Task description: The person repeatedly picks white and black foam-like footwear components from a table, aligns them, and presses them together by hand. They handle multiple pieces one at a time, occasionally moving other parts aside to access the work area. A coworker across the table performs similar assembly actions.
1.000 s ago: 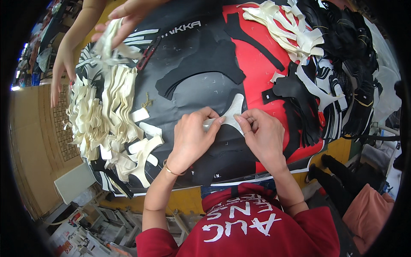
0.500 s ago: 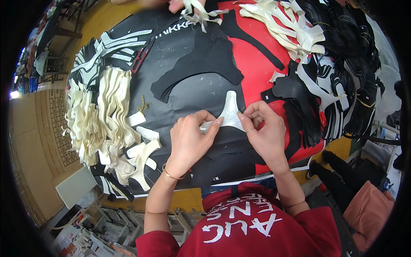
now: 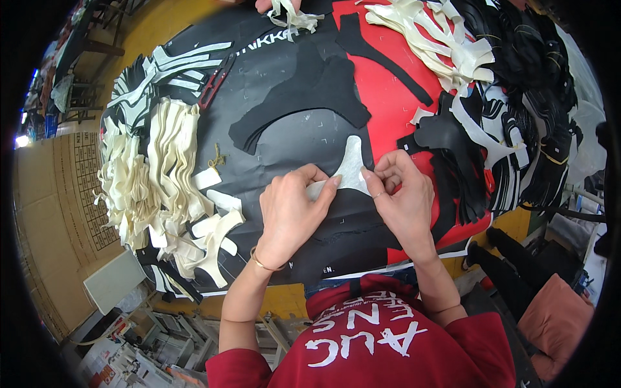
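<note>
A white three-armed fabric piece (image 3: pixel 351 161) is spread between my hands, one arm pointing away from me. My left hand (image 3: pixel 292 204) pinches its left arm between thumb and fingers. On its right side, my right hand (image 3: pixel 405 197) pinches the edge with thumb and index finger; a ring is on that hand. Fingers cover the ends of both side arms. Just beyond lies a black curved fabric piece (image 3: pixel 304 97), its surface flat on the black and red table cover (image 3: pixel 272 165).
Cream fabric stacks (image 3: pixel 174 152) and loose white pieces (image 3: pixel 217 239) lie at left, near red-handled snips (image 3: pixel 215 84). Black fabric bundles (image 3: pixel 543 116) and cream strips (image 3: pixel 446 48) crowd the right. Across the table, another person's hand (image 3: pixel 268 5) holds white strips (image 3: pixel 294 18). Someone stands at right.
My hands and the white fabric piece have shifted very slightly right. The other person's white strips across the table have moved up and left.
</note>
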Available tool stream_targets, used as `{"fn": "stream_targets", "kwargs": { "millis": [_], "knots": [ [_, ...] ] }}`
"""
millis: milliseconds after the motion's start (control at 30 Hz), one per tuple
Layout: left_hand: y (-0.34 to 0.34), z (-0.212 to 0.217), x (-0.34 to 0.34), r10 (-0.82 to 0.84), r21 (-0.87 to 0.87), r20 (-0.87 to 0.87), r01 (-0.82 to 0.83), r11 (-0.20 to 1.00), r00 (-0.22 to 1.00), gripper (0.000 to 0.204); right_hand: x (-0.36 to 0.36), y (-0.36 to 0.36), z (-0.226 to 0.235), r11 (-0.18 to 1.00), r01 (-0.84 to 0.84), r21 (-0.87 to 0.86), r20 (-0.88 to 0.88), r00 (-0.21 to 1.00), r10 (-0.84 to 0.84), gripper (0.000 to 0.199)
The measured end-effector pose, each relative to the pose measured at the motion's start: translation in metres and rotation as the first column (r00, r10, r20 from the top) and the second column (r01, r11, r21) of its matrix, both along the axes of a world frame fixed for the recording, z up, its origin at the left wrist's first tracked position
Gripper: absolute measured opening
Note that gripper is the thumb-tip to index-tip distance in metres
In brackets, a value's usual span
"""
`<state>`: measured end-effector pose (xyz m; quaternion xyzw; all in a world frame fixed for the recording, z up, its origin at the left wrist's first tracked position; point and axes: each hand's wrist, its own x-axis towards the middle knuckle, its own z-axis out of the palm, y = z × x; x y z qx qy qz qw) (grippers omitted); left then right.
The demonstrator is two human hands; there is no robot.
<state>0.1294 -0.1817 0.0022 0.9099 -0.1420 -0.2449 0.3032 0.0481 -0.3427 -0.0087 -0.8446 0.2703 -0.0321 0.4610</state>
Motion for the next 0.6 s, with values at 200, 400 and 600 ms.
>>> {"fn": "stream_targets", "kwargs": {
  "millis": [200,400,600],
  "knots": [
    [-0.003,0.000,-0.004,0.033,0.014,0.044,-0.034,0.999,0.999,0.032,-0.006,-0.016,0.006,0.982,-0.029,0.187,0.014,1.000,0.027,0.021],
    [-0.003,-0.003,-0.006,0.059,0.000,0.053,-0.059,0.998,0.997,0.032,-0.029,-0.017,0.014,0.994,-0.100,0.040,-0.011,0.995,0.101,0.040],
    [-0.001,-0.005,-0.007,0.055,-0.027,0.072,-0.053,0.998,0.996,0.033,-0.030,-0.006,-0.002,0.993,-0.036,-0.112,0.072,0.996,0.044,0.041]
  ]
}}
